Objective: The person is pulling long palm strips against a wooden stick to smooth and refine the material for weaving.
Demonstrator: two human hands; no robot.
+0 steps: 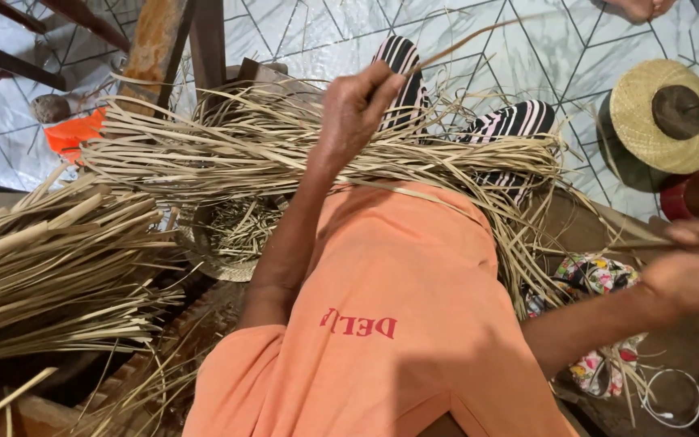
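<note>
Two hands at work w/ dried straw strips. Left hand [355, 105] is raised over the lap, fingers closed in a pinch on one long thin strip [479, 34] that runs up & to the right from the fingertips, over the pale tiled floor [527, 48]. Right hand [693, 271] sits at the right edge of view, blurred; fingers look curled around a thin strip end [633, 243] that points left, but the grip itself can't be made out clearly. A big loose bundle of straw strips [236, 154] lies across the lap, spread from the left side over to the knees, just under the left hand. The person wears an orange shirt [398, 299] & black-and-white striped trousers [511, 121], knees showing beyond the bundle. Lower left: a second, thicker stack of wider flat strips [50, 267], apart from the lap bundle. Btw the two, a partly woven basket [232, 239] w/ loose strips inside. Upper right on the floor: a round woven straw disc [645, 133] w/ a dark round piece [677, 112] on top; beside it, a red cylinder [677, 198]. Near the right forearm, a flowered cloth [600, 275] & a white cable [673, 396]. Upper left: an orange scrap [70, 133] next to a rusty upright post [151, 44].
</note>
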